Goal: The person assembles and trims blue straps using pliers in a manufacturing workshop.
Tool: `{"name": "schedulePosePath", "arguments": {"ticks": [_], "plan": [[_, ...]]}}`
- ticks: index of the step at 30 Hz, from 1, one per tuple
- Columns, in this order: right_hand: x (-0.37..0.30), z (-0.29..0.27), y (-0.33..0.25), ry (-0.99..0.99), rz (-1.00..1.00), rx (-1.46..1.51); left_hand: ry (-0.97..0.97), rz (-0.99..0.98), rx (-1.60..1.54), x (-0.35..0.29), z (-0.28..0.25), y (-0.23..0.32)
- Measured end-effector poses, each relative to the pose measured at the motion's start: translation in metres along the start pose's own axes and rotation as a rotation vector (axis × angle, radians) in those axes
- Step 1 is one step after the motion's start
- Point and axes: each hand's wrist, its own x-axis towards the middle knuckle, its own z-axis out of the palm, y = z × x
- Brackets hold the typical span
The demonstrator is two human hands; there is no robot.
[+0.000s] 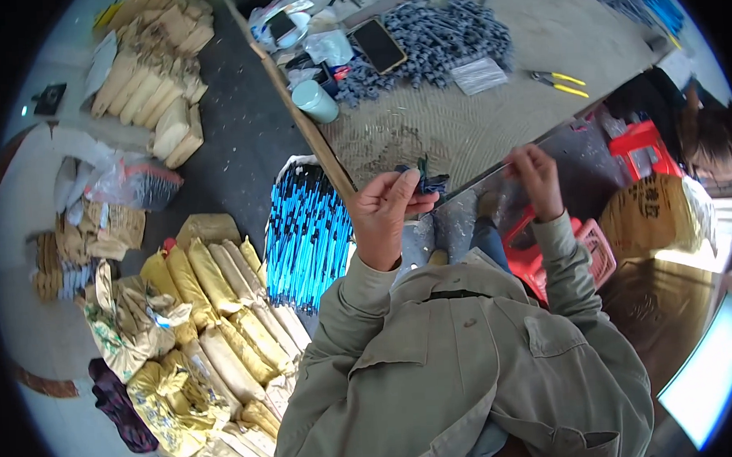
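Dark bits, thin and tangled, stick out of the L hand, seen by the near corner of the table. Now L to R. Far over are yellow and tan packs, lying in rows. Next comes a big bunch of blue sticks w/ black ends, just beside the L arm. Then the L hand: thumb and fingers are pinched tight on the dark bits. Can't tell how many b/c they overlap. A soft, firm pinch is prob. best here: too loose and bits drop, too hard and they may bend. It'd help to have the ends poke out past the fingertips, so the other hand can get at them.

Up on the table, a heap of gray-blue parts sits w/ a phone at its L side and a clear packet at its near side. The R hand is next, up and well apart from the L hand. Its fingers are curled w/ tips close; can't tell if they pinch a tiny thing. Slow, small moves w/ the R fingertips would prob. work best. Pliers w/ yellow handles lie past it. Last, far R, is a big yellow sack.
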Motion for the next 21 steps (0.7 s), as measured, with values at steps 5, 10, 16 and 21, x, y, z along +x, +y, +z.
{"name": "schedulePosePath", "arguments": {"ticks": [5,10,16,21], "plan": [[0.115,-0.099,0.047,0.200,-0.226,-0.540,0.155,0.013,-0.056,0.040,0.015,-0.012],[0.190,-0.193,0.069,0.162,-0.514,-1.056,0.295,-0.035,0.175,0.091,0.068,-0.045],[0.218,-0.241,0.071,-0.271,-0.404,-1.196,0.405,-0.002,0.100,0.125,0.128,-0.063],[0.233,-0.261,0.083,-0.360,-0.675,-1.215,0.473,-0.044,-0.014,0.148,0.163,-0.053]]}}
